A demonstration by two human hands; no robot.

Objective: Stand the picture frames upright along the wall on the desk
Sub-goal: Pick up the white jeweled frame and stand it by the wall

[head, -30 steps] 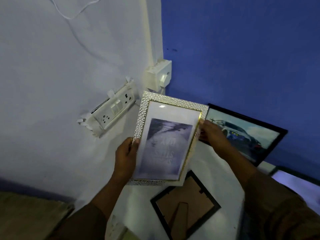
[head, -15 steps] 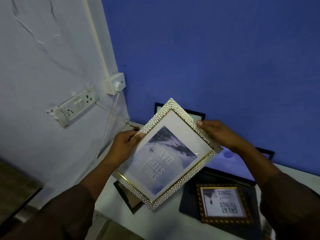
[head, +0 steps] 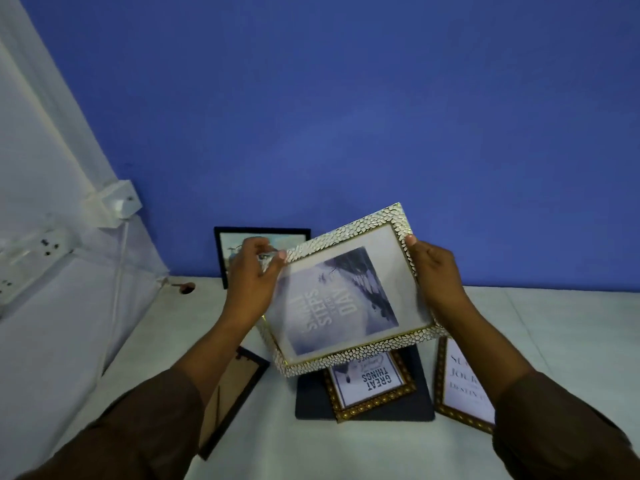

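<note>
I hold a white pebble-textured picture frame (head: 346,296) with a gold inner edge in the air above the desk (head: 554,341), tilted, its print turned sideways. My left hand (head: 252,278) grips its left corner, and my right hand (head: 433,271) grips its right edge. A black frame (head: 228,247) stands upright against the blue wall behind my left hand. Flat on the desk lie a gold frame reading "GREAT THINGS" (head: 374,386) on a dark pad (head: 422,403), another gold frame (head: 460,386) at right, and a black frame lying face down (head: 228,393) at left.
The white side wall at left carries a socket strip (head: 31,258) and a switch box (head: 114,202) with a cable hanging down to the desk. A small hole (head: 187,287) is in the desk near the corner.
The white frame has been turned further round and carried to the right, in front of the blue wall. My view has swung right, so the socket strip sits at the far left edge.
</note>
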